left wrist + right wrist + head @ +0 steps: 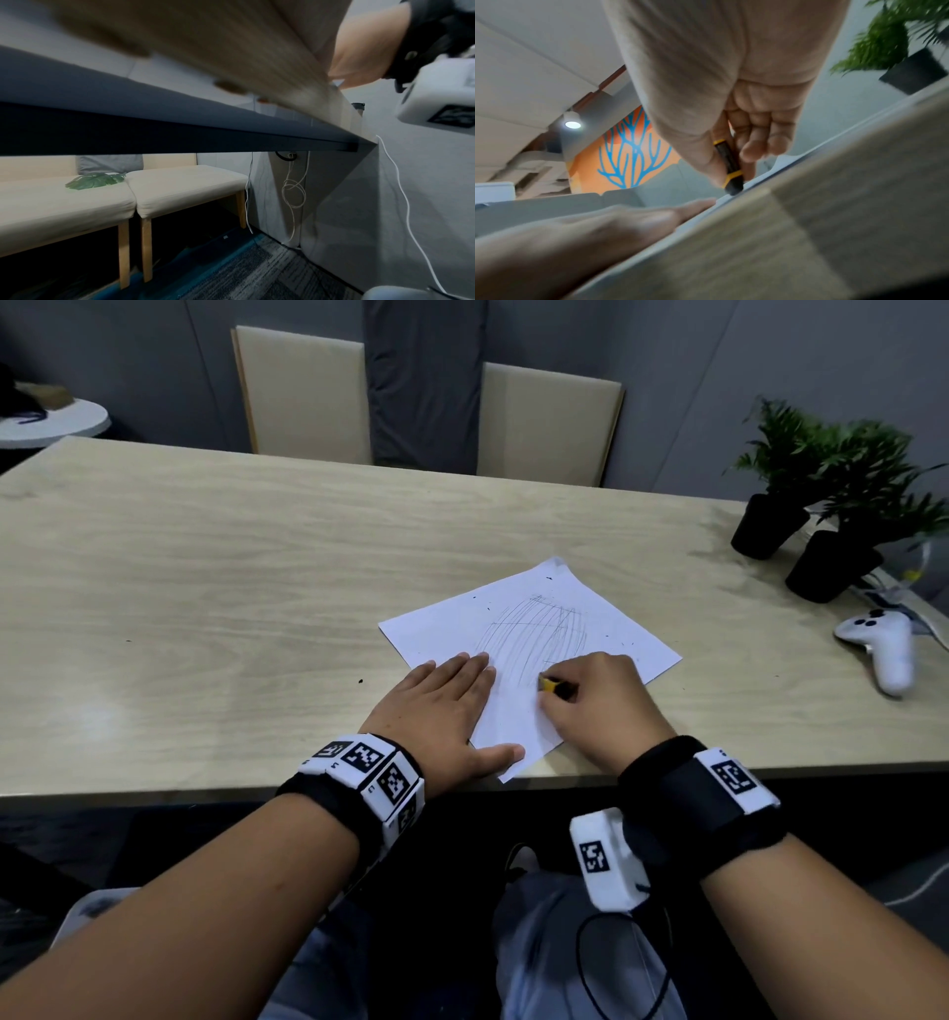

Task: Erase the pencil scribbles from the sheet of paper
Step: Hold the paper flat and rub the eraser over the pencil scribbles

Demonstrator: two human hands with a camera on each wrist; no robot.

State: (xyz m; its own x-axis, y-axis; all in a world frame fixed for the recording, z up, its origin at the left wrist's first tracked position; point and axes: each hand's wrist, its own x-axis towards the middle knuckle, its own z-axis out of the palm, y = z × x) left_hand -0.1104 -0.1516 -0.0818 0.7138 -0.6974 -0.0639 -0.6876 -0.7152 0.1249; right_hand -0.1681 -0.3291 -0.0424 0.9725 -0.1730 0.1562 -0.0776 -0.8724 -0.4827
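The right hand [731, 97] reached down from the top of the picture, thumb and fingers [762, 142] pinching a black-and-yellow eraser [730, 166] whose dark tip touched the paper [765, 178]. The left hand [618, 221] lay flat below it, fingers straight, pressed on the paper's edge. The table [834, 233] filled the lower right, blurred. A plant [885, 40] in a black pot stood at upper right. Behind were a lamp [572, 121] and an orange wall with a blue branching pattern [628, 158].
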